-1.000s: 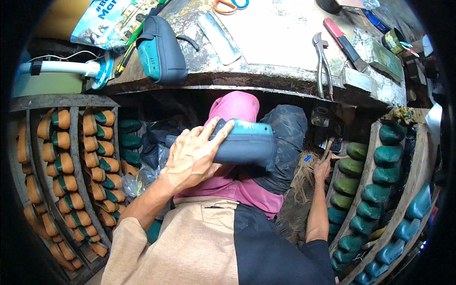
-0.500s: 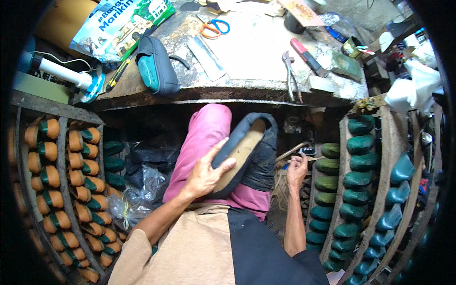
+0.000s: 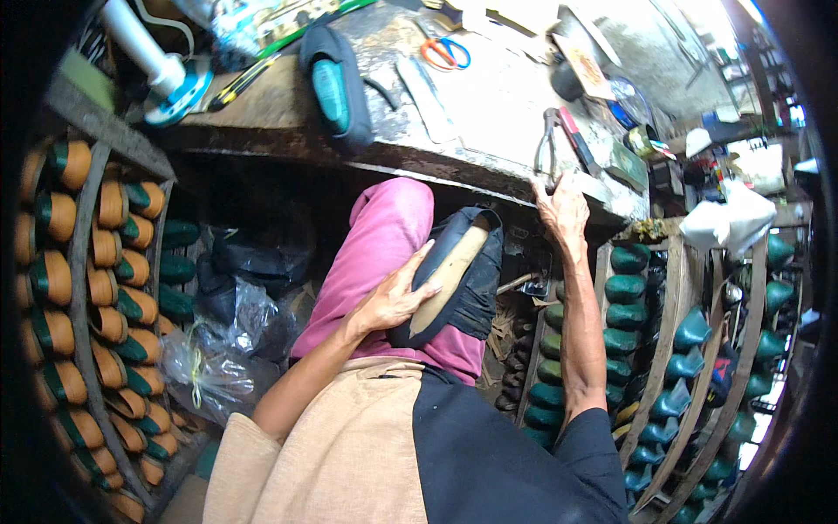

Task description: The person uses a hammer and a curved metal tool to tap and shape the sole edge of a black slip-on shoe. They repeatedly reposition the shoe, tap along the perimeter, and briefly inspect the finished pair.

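Observation:
My left hand [image 3: 397,301] holds a dark shoe upper on its last [image 3: 454,279], which rests bottom up on my pink-trousered thigh [image 3: 375,253]. Its tan insole faces me. My right hand [image 3: 563,210] reaches up to the front edge of the workbench [image 3: 489,113]. Its fingertips touch the handles of metal pincers [image 3: 546,148] lying there. Whether the fingers have closed on the handles I cannot tell.
On the bench lie a second dark shoe with a teal last [image 3: 336,83], orange-handled scissors [image 3: 445,52], a red-handled tool [image 3: 576,140] and a white tube [image 3: 144,52]. Racks of orange and green lasts [image 3: 78,288] stand left, teal lasts [image 3: 690,349] right. Plastic bags [image 3: 218,349] lie under the bench.
My left hand turned the shoe bottom up and lowered it onto my thigh. My right hand rose from beside my knee to the pincers at the bench edge.

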`<state>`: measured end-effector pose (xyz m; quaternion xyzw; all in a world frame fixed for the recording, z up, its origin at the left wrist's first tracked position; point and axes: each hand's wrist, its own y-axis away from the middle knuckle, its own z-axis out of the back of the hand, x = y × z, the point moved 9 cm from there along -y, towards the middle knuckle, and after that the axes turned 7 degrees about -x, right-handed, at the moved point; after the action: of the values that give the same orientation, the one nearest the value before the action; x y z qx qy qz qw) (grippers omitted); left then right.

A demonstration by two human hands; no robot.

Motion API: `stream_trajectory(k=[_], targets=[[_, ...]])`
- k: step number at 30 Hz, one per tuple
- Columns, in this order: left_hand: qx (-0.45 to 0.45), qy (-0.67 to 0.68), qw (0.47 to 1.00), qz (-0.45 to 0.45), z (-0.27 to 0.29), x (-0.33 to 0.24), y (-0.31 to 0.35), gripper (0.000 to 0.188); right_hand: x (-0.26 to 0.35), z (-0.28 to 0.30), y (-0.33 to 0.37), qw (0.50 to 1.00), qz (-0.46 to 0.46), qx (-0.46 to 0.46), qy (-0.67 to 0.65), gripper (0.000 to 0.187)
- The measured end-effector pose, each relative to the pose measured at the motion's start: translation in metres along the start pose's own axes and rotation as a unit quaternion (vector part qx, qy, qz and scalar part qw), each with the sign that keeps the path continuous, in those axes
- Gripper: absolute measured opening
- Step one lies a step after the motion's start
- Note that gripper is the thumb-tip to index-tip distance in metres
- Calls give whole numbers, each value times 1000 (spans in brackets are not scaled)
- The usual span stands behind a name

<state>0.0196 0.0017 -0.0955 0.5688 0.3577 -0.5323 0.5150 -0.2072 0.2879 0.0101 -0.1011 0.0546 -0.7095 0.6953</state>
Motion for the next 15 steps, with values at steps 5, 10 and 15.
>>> stream_trajectory(k=[5,10,15], targets=[[-15,-17,999,30,3,-4,3,86,22,-9,-42,996,63,-60,34,82],[-17,-51,998,18,2,-7,1,87,27,-42,-68,966,209,-101,113,45],[-32,-65,997,-15,-1,-11,-3,87,13,-62,-75,928,327,-57,170,29]])
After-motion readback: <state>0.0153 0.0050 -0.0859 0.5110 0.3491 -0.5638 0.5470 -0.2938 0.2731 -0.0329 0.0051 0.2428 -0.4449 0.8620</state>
